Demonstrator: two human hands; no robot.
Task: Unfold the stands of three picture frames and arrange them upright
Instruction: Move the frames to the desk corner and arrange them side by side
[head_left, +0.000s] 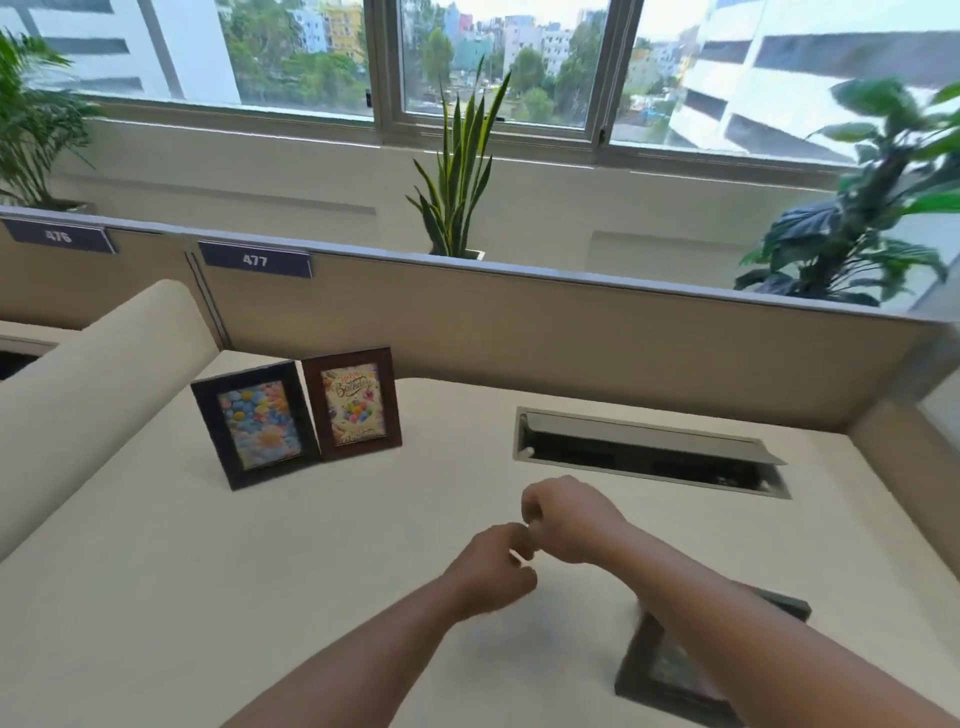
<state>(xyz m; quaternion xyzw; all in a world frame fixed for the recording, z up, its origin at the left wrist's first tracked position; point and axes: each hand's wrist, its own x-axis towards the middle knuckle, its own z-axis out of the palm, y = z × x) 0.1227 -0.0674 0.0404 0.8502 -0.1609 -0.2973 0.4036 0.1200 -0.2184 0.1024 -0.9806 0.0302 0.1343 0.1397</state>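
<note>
- Standing upright at the far left of the cream desk (156, 597) are two of the three picture frames: a black-framed picture of pastel flowers (254, 425) and, just beside it on the right with edges nearly touching, a brown wooden frame holding a "Happy Birthday" balloon card (353, 402).
- Third dark-framed picture (670, 670): near the front right edge of the desk, partly hidden under the right forearm; it appears to be tilted or lying low, and whether its stand is open cannot be told.
- Judged progress: two frames arranged, the third yet to be placed with them.
- Risk: the right forearm passes directly above the third frame, so a lowered or sweeping arm could knock it flat or push it toward the desk edge.
- Risk: the open grey cable tray (649, 452) recessed in the desk lies between the third frame and the partition; a frame set carelessly there could tip into the slot.
- Left hand (493, 566): loosely curled, fingers folded inward, holding nothing visible.
- Right hand (566, 519): likewise curled into a loose fist, its fingertips meeting those of the left hand above the bare desk; neither touches a frame.
</note>
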